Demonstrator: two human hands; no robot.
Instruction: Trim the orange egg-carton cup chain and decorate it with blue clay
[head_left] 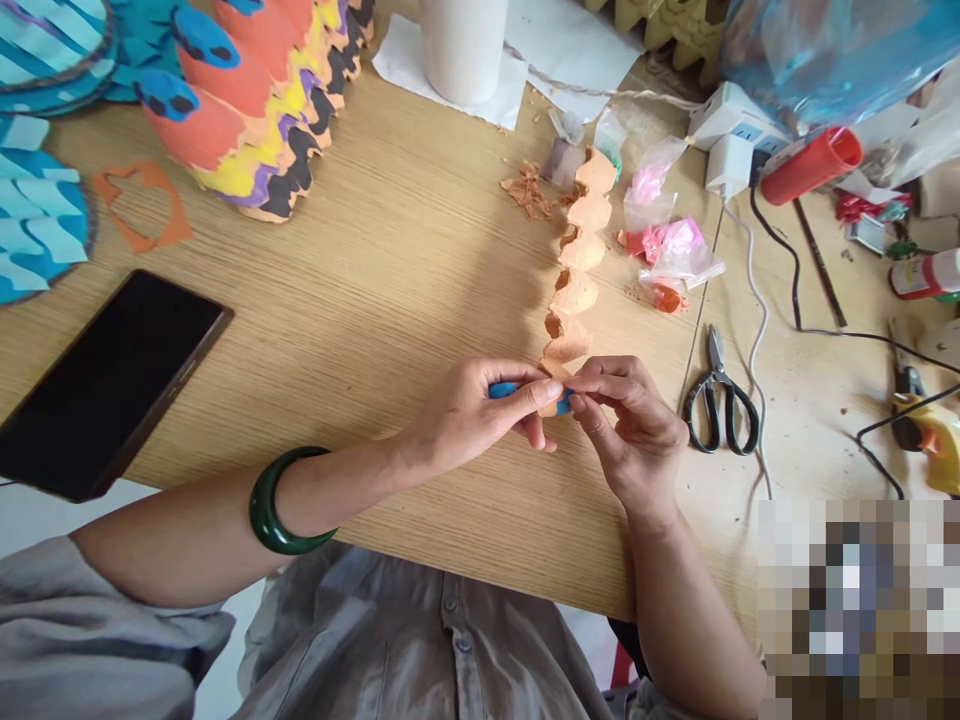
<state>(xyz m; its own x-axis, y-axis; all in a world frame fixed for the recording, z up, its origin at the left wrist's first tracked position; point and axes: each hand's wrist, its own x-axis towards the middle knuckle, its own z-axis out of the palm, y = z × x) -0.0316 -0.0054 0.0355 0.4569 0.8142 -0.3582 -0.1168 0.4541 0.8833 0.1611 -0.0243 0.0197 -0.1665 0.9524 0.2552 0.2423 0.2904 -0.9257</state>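
A scalloped strip of peach-orange carton cups [579, 290] runs away from me over the table, its near end between my hands. My left hand [495, 405] pinches this near end between thumb and fingers, and a blue piece [502, 390] shows at its fingers. On the other side my right hand [626, 425] has thumb and fingertips closed at a small blue part [565, 402] on the strip's end. The fingers hide much of that end, so how the blue part joins the strip cannot be made out.
Black-handled scissors [718, 400] lie right of my right hand. A phone [112, 380] is at the left, below painted carton pieces [247, 110]. Small bags of pink material [679, 250], a white cup [465, 50], a red tube [814, 165], a power strip [739, 120] and cables stand beyond.
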